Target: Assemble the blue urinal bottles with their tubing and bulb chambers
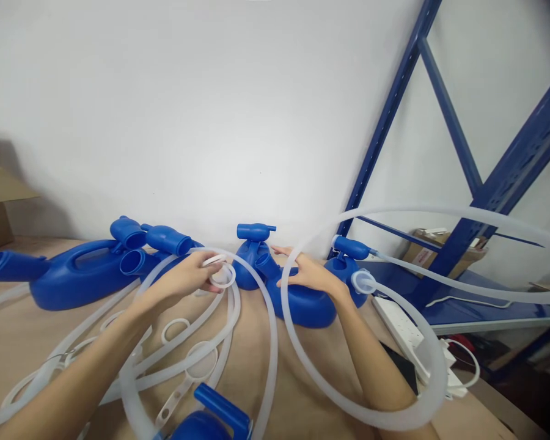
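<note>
Some ring-shaped white plastic [232, 278] is pinched in the left hand [196, 272], the right hand [306, 272] spread beside a smooth blue bottle [306, 305].

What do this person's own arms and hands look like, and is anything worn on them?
The left hand and right hand look ungloved. Both forearms are bare where they show, with no sleeves, watch or bracelet visible. I see no markings or attached cables.
</note>
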`<state>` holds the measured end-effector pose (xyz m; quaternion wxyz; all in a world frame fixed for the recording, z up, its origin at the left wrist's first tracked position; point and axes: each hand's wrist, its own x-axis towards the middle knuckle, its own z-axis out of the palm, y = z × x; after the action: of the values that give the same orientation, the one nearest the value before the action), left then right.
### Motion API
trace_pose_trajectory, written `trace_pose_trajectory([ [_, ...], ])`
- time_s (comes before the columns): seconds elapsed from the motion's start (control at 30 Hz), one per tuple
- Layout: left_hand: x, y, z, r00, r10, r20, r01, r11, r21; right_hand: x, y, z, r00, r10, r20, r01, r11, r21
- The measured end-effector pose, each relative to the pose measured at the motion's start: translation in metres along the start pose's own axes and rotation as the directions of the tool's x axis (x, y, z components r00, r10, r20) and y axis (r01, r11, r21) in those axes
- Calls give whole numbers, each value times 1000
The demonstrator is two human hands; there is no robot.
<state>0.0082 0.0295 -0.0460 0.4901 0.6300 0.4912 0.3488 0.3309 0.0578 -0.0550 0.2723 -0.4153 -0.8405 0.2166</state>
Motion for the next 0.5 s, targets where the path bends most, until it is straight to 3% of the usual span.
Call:
trace_pose_trajectory([
  [0.1, -2, 5, 0, 998, -32, -60, 25, 993, -113, -6, 27, -13, 971, 238, -25, -239, 954, -181],
  [0.17, 0, 5, -1, 995, -25, -96, 11, 990, -142, -9, 39, -16, 950, 304, 72, -288, 942, -170],
  [0.27, 3, 2, 0, 989, -17, -146, -5, 989, -147, -6, 39, -11, 952, 210, 221, -185, 974, -129],
  [0.33, 6, -2, 2, 995, -18, -102, 9, 996, -92, -1, 30, -3, 955, 154, 252, -121, 982, -144],
  [0.43, 6, -8, 1, 998, -59, 26, 56, 994, 95, 6, 13, 8, 957, 90, 275, -53, 989, -138],
  [0.5, 5, -12, -1, 994, -102, 36, 89, 961, 263, 8, 5, 13, 958, 47, 283, -13, 993, -121],
])
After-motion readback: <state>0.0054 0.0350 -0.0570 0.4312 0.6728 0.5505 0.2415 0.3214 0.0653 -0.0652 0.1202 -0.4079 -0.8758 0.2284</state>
